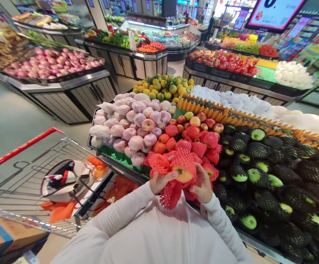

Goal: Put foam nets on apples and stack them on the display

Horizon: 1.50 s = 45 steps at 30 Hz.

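Between my two hands, in front of my chest, is an apple [184,176] partly covered by a red foam net [186,157]. My left hand [161,182] is closed on the apple's left side, its thumb against the bare skin of the fruit. More red netting [170,194] hangs loose beneath that hand. From the right, my right hand [203,184] wraps around the netted apple; some of its fingers are hidden behind it. Just beyond my hands lies a pile of apples in red nets [198,149], with several bare apples [209,123] behind.
Wrapped apples [129,124] fill the left of the stand, and green fruit in black nets [275,161] the right. Yellow-green citrus [165,88] lies behind. At my left stands a shopping cart [19,153] with a bag [66,179] inside. An onion stand [52,63] is farther left.
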{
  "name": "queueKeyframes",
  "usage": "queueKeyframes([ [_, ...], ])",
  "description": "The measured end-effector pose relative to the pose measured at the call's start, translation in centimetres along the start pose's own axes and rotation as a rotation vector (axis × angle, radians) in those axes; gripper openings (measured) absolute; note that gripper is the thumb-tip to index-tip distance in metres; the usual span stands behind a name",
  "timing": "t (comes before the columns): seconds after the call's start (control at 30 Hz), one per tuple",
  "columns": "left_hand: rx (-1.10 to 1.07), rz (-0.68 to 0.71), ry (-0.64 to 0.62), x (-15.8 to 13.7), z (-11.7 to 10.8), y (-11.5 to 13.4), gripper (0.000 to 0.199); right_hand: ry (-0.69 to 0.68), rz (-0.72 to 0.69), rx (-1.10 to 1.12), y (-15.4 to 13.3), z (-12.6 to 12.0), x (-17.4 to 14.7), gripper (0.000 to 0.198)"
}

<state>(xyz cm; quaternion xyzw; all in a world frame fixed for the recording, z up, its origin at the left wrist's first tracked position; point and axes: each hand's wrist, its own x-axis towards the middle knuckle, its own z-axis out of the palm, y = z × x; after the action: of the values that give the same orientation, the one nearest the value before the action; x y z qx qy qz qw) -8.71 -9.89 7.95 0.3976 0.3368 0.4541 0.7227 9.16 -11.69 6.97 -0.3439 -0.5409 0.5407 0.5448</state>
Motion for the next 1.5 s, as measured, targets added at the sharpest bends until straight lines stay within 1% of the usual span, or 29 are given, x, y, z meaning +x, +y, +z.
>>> queueKeyframes([
  [0.07, 0.2, 0.097, 0.019, 0.0, 0.9, 0.5, 0.067, 0.084, 0.047, -0.064, 0.6, 0.1, -0.3, 0.08],
  [0.13, 0.369, 0.172, 0.018, 0.1, 1.5, 0.9, 0.071, 0.22, 0.097, -0.113, 1.4, 0.1, -0.7, 0.082],
  [0.17, 0.424, 0.198, 0.016, 0.1, 1.7, 1.0, 0.07, 0.276, 0.121, -0.113, 1.7, 0.2, -0.9, 0.082],
  [0.23, 0.458, 0.235, 0.024, 0.1, 1.8, 1.1, 0.062, 0.337, 0.145, -0.057, 2.3, 0.2, -1.3, 0.082],
  [0.3, 0.445, 0.272, 0.037, 0.1, 1.7, 1.0, 0.049, 0.354, 0.137, 0.019, 2.5, 0.2, -1.5, 0.081],
  [0.37, 0.464, 0.316, 0.059, 0.1, 1.6, 0.9, 0.037, 0.366, 0.113, 0.071, 2.6, 0.2, -1.6, 0.075],
  [0.43, 0.522, 0.361, 0.073, 0.2, 1.5, 0.8, 0.027, 0.387, 0.092, 0.101, 2.6, 0.2, -1.6, 0.066],
  [0.53, 0.599, 0.418, 0.053, 0.5, 1.2, 0.4, 0.016, 0.451, 0.075, 0.158, 3.0, 0.4, -1.7, 0.06],
  [0.6, 0.653, 0.421, 0.027, 0.7, 0.9, 0.1, 0.012, 0.453, 0.133, 0.235, 3.4, 0.9, -1.8, 0.054],
  [0.63, 0.675, 0.413, 0.023, 0.8, 0.8, -0.1, 0.011, 0.427, 0.183, 0.287, 3.5, 1.1, -1.8, 0.052],
  [0.7, 0.7, 0.398, 0.021, 1.0, 0.4, -0.4, 0.009, 0.343, 0.278, 0.38, 3.4, 1.6, -1.6, 0.054],
  [0.77, 0.723, 0.407, 0.026, 1.2, 0.2, -0.6, 0.006, 0.298, 0.302, 0.412, 3.1, 2.0, -1.3, 0.056],
  [0.9, 0.763, 0.401, 0.101, 1.7, -0.4, -0.5, 0.011, 0.321, 0.228, 0.342, 2.3, 2.6, -0.4, 0.05],
  [0.97, 0.734, 0.383, 0.151, 2.1, -0.7, -0.3, 0.015, 0.353, 0.174, 0.342, 2.3, 2.9, -0.2, 0.044],
  [1.03, 0.702, 0.368, 0.167, 2.5, -1.0, -0.2, 0.019, 0.392, 0.118, 0.353, 2.5, 3.2, -0.4, 0.043],
  [1.1, 0.697, 0.362, 0.127, 2.9, -1.3, -0.5, 0.022, 0.455, 0.065, 0.32, 2.9, 3.2, -0.7, 0.047],
  [1.17, 0.703, 0.353, 0.048, 3.3, -1.3, -1.1, 0.023, 0.556, 0.016, 0.244, 3.1, 2.9, -1.1, 0.053],
  [1.27, 0.702, 0.342, -0.056, 3.7, -1.2, -2.0, 0.025, 0.681, 0.005, 0.166, 2.9, 1.8, -1.2, 0.052],
  [1.33, 0.706, 0.341, -0.105, 3.9, -1.0, -2.2, 0.025, 0.721, 0.005, 0.17, 2.6, 1.1, -1.0, 0.049],
  [1.4, 0.704, 0.349, -0.133, 4.0, -0.8, -2.1, 0.023, 0.761, -0.013, 0.135, 2.4, 0.5, -0.7, 0.051],
  [1.5, 0.651, 0.357, -0.143, 4.2, -0.4, -1.5, 0.018, 0.776, -0.023, -0.111, 2.6, -0.1, -0.6, 0.065],
])
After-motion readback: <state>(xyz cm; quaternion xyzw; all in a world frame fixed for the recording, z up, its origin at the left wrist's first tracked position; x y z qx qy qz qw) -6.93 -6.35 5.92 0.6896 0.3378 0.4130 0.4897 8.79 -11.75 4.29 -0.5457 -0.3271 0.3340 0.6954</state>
